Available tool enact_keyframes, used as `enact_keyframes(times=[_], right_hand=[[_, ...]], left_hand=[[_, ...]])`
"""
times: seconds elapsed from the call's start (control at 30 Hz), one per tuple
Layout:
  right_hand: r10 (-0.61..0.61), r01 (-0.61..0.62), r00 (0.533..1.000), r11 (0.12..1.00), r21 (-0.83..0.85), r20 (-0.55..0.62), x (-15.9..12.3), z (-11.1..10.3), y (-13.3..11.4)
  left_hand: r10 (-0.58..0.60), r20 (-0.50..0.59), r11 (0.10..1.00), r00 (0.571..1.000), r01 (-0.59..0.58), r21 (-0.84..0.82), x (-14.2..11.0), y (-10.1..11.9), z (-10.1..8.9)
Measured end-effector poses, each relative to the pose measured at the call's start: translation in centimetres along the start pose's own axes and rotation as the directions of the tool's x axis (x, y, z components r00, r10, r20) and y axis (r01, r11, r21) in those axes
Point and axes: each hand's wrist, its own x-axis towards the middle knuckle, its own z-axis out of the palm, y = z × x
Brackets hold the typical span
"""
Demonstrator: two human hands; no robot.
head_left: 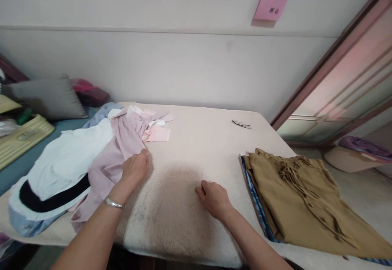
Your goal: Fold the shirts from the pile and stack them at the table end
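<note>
My left hand (pixel 135 168), a silver bracelet on its wrist, rests on the edge of a pale pink garment (pixel 119 147), its fingers curled down onto the cloth. The pink garment lies on top of a pile with a white garment with a black band (pixel 61 168) and a light blue piece (pixel 101 115). My right hand (pixel 214 198) lies on the bare cream table cover (pixel 190 151), fingers bent and close together, holding nothing. To the right lies a folded olive-brown fringed garment (pixel 306 196) on top of a blue patterned one (pixel 257 204).
A small metal object, perhaps glasses (pixel 241 124), sits near the table's far edge. A grey cushion (pixel 45 96) and red items lie at left. A pink note (pixel 273 0) hangs on the wall. A sliding door frame (pixel 337 78) stands at right.
</note>
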Motion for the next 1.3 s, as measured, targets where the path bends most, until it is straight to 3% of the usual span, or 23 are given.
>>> enact_keyframes(times=[1.3], right_hand=[[0.010, -0.008, 0.998, 1.000, -0.029, 0.056, 0.01, -0.26, -0.07]], left_hand=[[0.011, -0.012, 1.000, 1.000, -0.012, -0.024, -0.16, 0.31, 0.53]])
